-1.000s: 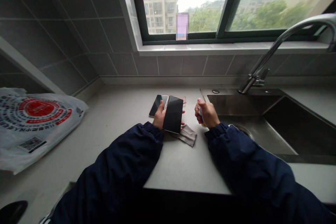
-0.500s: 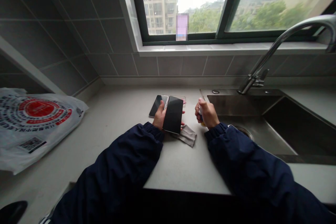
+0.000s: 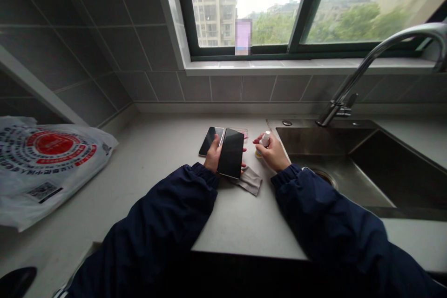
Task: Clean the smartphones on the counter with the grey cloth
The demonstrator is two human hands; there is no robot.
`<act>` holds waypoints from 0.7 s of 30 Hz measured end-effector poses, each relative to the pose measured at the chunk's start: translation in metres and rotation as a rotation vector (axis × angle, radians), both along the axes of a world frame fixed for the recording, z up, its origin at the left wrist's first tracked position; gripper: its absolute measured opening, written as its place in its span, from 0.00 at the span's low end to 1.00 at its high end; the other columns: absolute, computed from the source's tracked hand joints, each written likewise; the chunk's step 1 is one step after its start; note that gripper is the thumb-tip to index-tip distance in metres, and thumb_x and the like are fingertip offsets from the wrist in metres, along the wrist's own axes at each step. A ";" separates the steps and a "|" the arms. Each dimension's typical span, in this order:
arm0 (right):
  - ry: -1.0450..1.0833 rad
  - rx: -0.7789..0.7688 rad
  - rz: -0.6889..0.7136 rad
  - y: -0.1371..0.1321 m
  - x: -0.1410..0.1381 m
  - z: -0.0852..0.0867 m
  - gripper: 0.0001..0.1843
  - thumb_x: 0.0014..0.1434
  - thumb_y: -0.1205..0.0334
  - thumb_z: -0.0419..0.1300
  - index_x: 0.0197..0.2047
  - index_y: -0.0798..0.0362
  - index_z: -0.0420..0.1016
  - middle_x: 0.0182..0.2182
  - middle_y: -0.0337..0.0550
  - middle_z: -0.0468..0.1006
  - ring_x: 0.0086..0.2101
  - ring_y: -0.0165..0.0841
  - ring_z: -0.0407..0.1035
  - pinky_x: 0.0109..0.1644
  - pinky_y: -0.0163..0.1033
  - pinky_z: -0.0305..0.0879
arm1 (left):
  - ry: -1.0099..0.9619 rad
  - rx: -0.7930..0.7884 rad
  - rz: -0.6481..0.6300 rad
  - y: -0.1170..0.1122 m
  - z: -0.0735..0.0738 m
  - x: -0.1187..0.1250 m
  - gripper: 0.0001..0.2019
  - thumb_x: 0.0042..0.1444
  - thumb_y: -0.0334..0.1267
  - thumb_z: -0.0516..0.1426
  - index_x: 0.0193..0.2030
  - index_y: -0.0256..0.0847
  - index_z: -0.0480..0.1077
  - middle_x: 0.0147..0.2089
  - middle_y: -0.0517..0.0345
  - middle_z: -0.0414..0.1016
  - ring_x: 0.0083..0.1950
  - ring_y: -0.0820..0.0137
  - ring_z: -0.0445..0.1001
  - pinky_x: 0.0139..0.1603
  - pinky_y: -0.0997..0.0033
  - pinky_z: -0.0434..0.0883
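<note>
My left hand (image 3: 213,157) is closed round a dark-screened smartphone (image 3: 230,153), thumb on its left edge and fingertips showing past the right one. Just left of it, a second smartphone (image 3: 208,142) lies face up on the counter. A grey cloth (image 3: 251,180) sticks out below the held phone. My right hand (image 3: 274,152) grips a small spray bottle (image 3: 265,138) with a white top and some yellow near its base. The bottle is roughly upright; whether it touches the counter I cannot tell. Partly hidden behind the phone is a clear, pinkish flat item (image 3: 246,134).
A thin stick-like item (image 3: 268,124) lies by the sink edge. The steel sink (image 3: 335,142) and its curved faucet (image 3: 359,67) are on the right. A white plastic bag (image 3: 52,163) with red print rests at left. The window (image 3: 244,4) is behind the counter.
My right hand has shifted slightly left and its grip has turned and loosened, so the bottle's white top now shows. The left hand and its phone stay in place.
</note>
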State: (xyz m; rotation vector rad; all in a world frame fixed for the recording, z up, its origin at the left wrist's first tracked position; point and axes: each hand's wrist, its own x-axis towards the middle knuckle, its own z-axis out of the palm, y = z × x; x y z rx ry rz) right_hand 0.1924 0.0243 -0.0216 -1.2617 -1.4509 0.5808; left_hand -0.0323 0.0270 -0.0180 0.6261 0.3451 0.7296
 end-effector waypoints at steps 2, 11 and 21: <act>-0.064 0.020 -0.026 -0.004 0.001 0.004 0.13 0.47 0.56 0.63 0.38 0.49 0.74 0.36 0.44 0.77 0.38 0.42 0.72 0.48 0.49 0.69 | 0.011 0.018 0.000 -0.001 0.001 0.000 0.43 0.69 0.66 0.32 0.77 0.38 0.54 0.52 0.35 0.81 0.37 0.51 0.84 0.38 0.45 0.81; -0.454 -0.077 -0.258 -0.006 0.014 0.007 0.17 0.55 0.48 0.67 0.44 0.49 0.81 0.26 0.39 0.76 0.30 0.39 0.72 0.41 0.43 0.66 | 0.025 0.018 0.000 0.001 0.001 -0.001 0.45 0.68 0.67 0.31 0.78 0.35 0.53 0.55 0.33 0.79 0.38 0.45 0.84 0.35 0.41 0.80; -0.477 -0.123 -0.282 -0.011 0.007 0.010 0.13 0.60 0.55 0.65 0.47 0.51 0.80 0.30 0.43 0.81 0.31 0.40 0.75 0.39 0.42 0.65 | 0.026 0.035 -0.014 0.001 -0.001 -0.002 0.45 0.68 0.67 0.32 0.78 0.35 0.54 0.56 0.31 0.78 0.39 0.45 0.84 0.36 0.41 0.80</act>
